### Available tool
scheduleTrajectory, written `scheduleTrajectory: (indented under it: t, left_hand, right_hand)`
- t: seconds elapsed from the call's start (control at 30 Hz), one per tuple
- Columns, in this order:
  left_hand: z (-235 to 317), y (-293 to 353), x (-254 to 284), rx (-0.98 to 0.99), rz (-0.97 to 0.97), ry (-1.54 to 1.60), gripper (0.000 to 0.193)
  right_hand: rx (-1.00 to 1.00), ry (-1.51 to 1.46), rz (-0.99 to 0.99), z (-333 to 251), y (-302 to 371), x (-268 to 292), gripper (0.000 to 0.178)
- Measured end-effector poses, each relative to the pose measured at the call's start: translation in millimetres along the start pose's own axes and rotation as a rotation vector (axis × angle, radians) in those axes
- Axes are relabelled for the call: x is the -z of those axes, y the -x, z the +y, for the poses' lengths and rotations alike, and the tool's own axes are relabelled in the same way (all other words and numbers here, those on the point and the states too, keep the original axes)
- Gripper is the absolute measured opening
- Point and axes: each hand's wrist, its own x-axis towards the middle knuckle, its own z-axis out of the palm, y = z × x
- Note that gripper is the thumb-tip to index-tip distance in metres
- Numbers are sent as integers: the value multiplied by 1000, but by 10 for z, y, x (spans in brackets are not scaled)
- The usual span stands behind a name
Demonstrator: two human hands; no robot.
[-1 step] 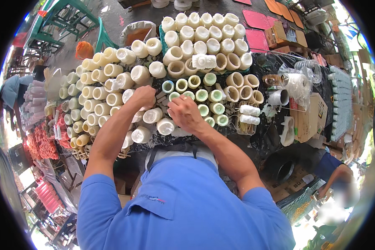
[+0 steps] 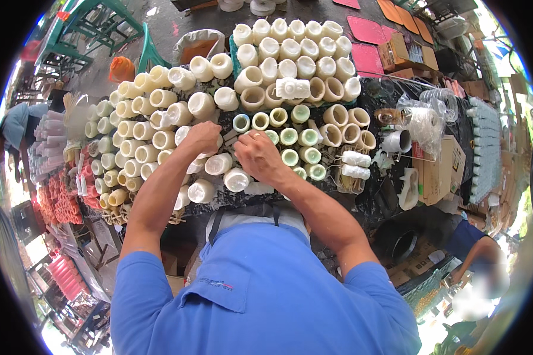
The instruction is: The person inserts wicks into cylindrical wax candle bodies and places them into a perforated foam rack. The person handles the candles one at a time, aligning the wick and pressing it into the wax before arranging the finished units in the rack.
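Many cream wax cylinders, looking like pillar candles (image 2: 201,105), cover the table in front of me. My left hand (image 2: 204,137) is among them, its fingers curled downward beside a cream cylinder. To its right, my right hand (image 2: 257,155) is bent over the front left of a group of pale green, hollow-topped cylinders (image 2: 288,136). The fingers of both hands are curled in and point down. Anything between them is hidden from this view. A cream cylinder (image 2: 236,179) with a sunken top stands just in front of my right hand.
A white carved-looking piece (image 2: 292,88) lies across the back cylinders. On the right are white ribbed pieces (image 2: 356,158), a metal cylinder (image 2: 397,141) and a cardboard box (image 2: 443,168). Pink wax pieces (image 2: 56,198) hang at left. Other people are at both edges.
My right hand has shifted slightly left and away from me, now covering a green cylinder that showed before. My left hand stays nearly in place. The view has shifted a little.
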Motion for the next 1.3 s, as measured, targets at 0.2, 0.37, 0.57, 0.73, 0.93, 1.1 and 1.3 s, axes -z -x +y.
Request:
scheduleTrajectory:
  t: [0.2,0.37,0.57,0.73,0.93,1.1,1.3]
  left_hand:
    - [-299,1234,173,113,593,423,60]
    - [-556,2009,184,284,815,789,60]
    - [-844,2302,-69,357,754,1045,60]
    - [-841,2130,-155,243,715,990,59]
    - [-783,1960,-158,229,696,964,59]
    - [-783,2063,-193,263,689,1009,59]
    - [-791,2214,-320,353,603,1287,57]
  right_hand:
    - [321,399,-547,203,-792,-726,20]
    - [251,495,-860,351,-1016,-1314,20]
    - [172,607,-1089,427,-964,-1862,30]
    - [282,569,-893,485,-822,-1732,20]
    - [374,409,-951,552,-1020,-1508,15]
    - [137,191,-912,464,-1291,-1406,26]
    - [-159,45,-600,348,-1076,-1695,58]
